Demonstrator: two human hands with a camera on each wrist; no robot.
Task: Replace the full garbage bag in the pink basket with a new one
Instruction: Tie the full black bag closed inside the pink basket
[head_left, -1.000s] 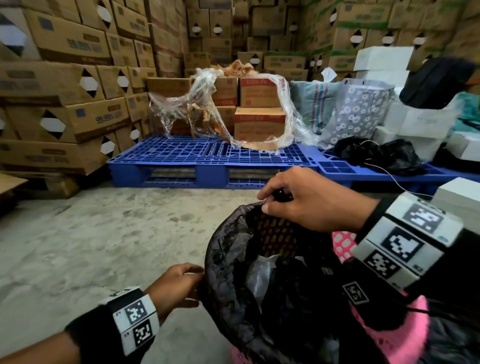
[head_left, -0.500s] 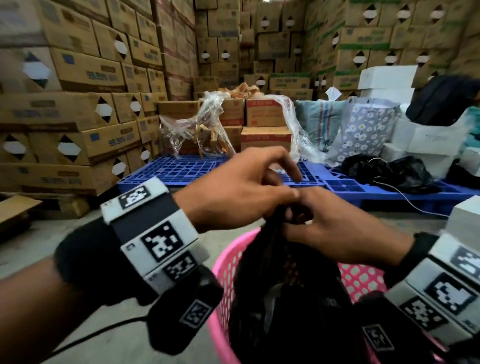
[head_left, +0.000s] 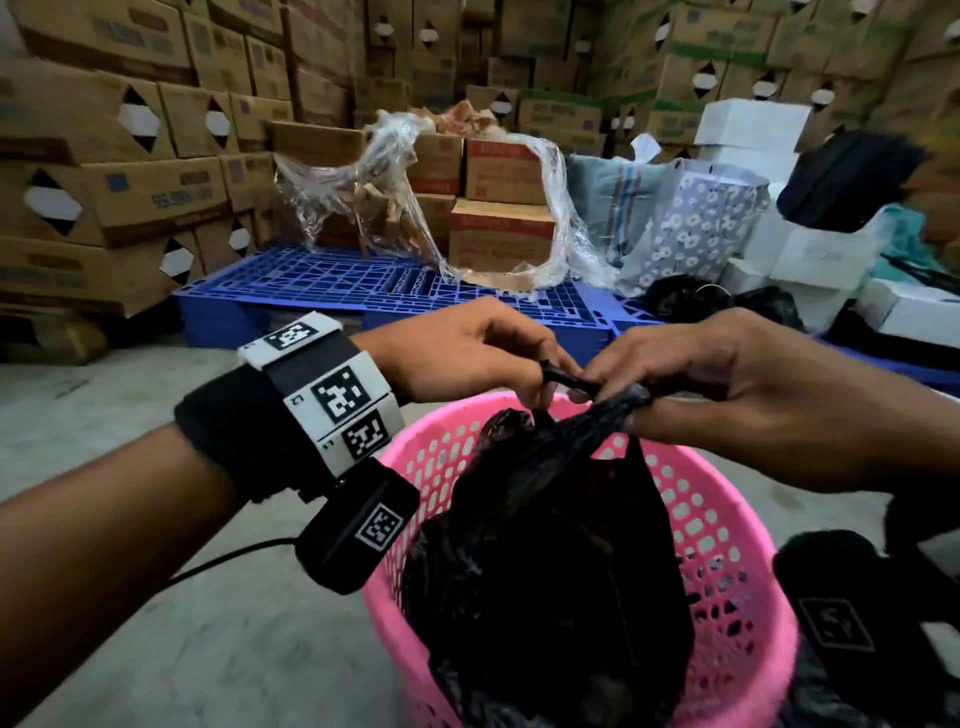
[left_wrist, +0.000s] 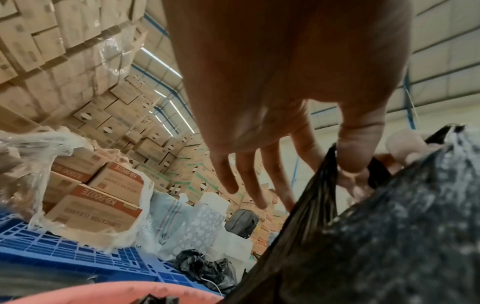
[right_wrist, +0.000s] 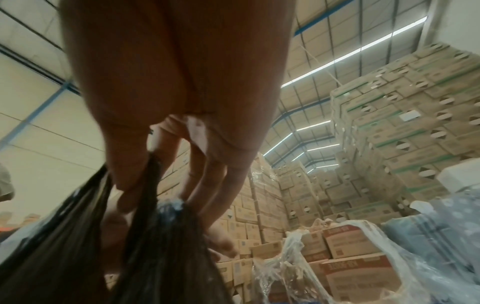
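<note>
A pink perforated basket (head_left: 727, 519) stands on the concrete floor at the lower middle. A full black garbage bag (head_left: 545, 561) sits inside it, its top gathered into twisted strands above the rim. My left hand (head_left: 540, 376) pinches one black strand from the left. My right hand (head_left: 613, 395) pinches the gathered neck from the right, fingertips almost touching the left hand's. In the left wrist view the left hand (left_wrist: 337, 164) pinches black plastic between thumb and forefinger, the other fingers straight. In the right wrist view the right hand (right_wrist: 145, 185) pinches the garbage bag (right_wrist: 130, 246).
A blue plastic pallet (head_left: 322, 291) lies beyond the basket with cartons in torn clear wrap (head_left: 498, 228). Stacked cardboard boxes (head_left: 104, 197) line the left and back. White boxes (head_left: 810, 249), a flowered bag (head_left: 696, 223) and crumpled black plastic (head_left: 691, 301) sit at right.
A second ago the bag's mouth was spread over the rim, with my left hand low at its left side. Both hands then gathered the top, and they now pinch separate strands.
</note>
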